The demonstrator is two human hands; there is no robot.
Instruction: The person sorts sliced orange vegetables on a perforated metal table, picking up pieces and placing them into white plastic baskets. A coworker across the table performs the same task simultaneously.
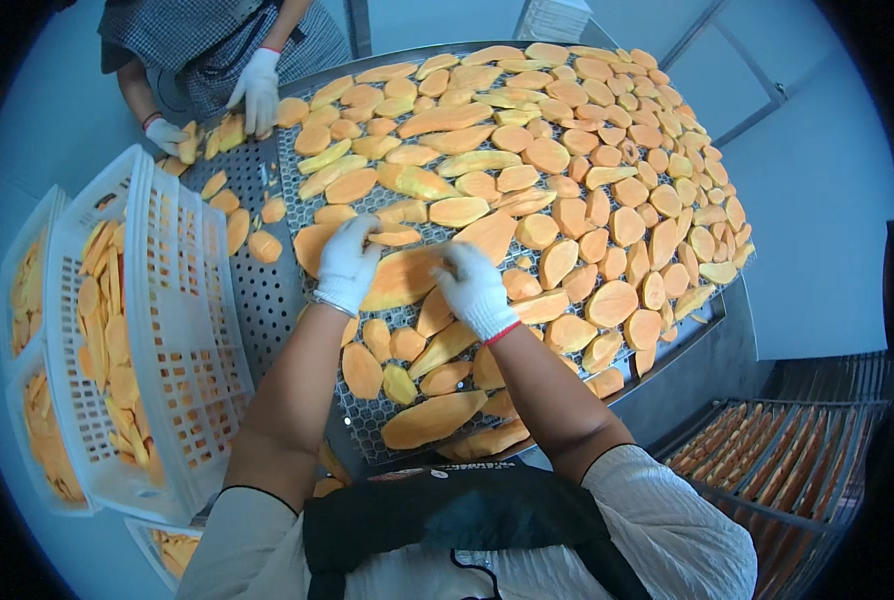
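Orange slices, apparently sweet potato, cover a mesh drying tray [387, 201] before me. My left hand [348, 259], in a white knit glove, has its fingertips on the end of a small slice [397, 235]. A long, broad slice [400, 279] lies flat between my hands. My right hand [473, 285], gloved in white with a red cuff edge, is over that slice's right end with its fingers curled. Whether those fingers grip anything is hidden. Just beyond the right hand rests another wide slice [489, 234].
White plastic crates [191, 315] of slices stand at left. Loose slices [264, 246] lie on the perforated metal table [263, 300]. Across it, a co-worker's gloved hands [258, 91] handle slices. At lower right, a rack [762, 499] holds loaded trays.
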